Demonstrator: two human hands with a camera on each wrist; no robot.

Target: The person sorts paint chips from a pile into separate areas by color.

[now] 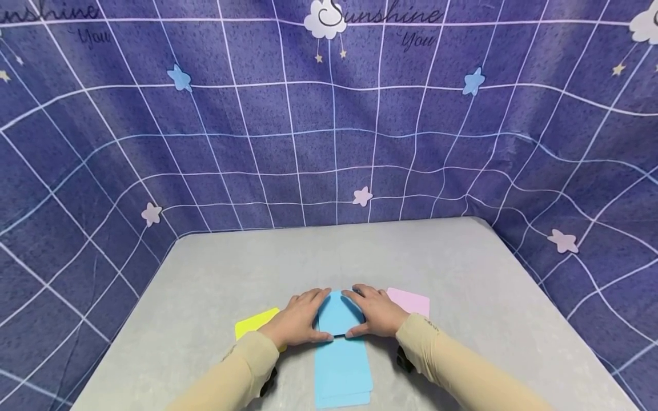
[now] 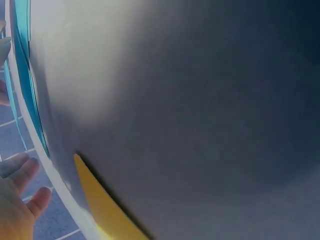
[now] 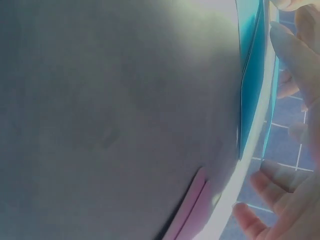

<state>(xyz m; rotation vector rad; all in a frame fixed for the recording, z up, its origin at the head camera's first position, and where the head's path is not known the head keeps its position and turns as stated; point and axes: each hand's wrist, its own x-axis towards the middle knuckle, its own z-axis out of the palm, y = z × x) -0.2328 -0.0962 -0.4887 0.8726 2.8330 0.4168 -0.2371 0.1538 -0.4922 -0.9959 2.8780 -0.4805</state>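
A light blue card (image 1: 339, 313) is held between both hands, raised over more blue cards (image 1: 343, 368) that lie overlapped on the table. My left hand (image 1: 302, 319) grips its left side, thumb at the near edge and fingers toward the far corner. On the opposite side my right hand (image 1: 377, 312) holds it the same way. In the left wrist view the raised card (image 2: 16, 112) appears as a thin blue strip by the fingers. The right wrist view shows its edge (image 3: 270, 120) too, apart from the blue cards (image 3: 251, 107) below.
A yellow card (image 1: 254, 322) lies left of the left hand, partly under the forearm. Pink cards (image 1: 411, 301) lie beyond the right wrist, and the right wrist view shows two overlapping. The grey table (image 1: 329, 251) meets a purple-blue gridded cloth (image 1: 308, 154) at the back and sides.
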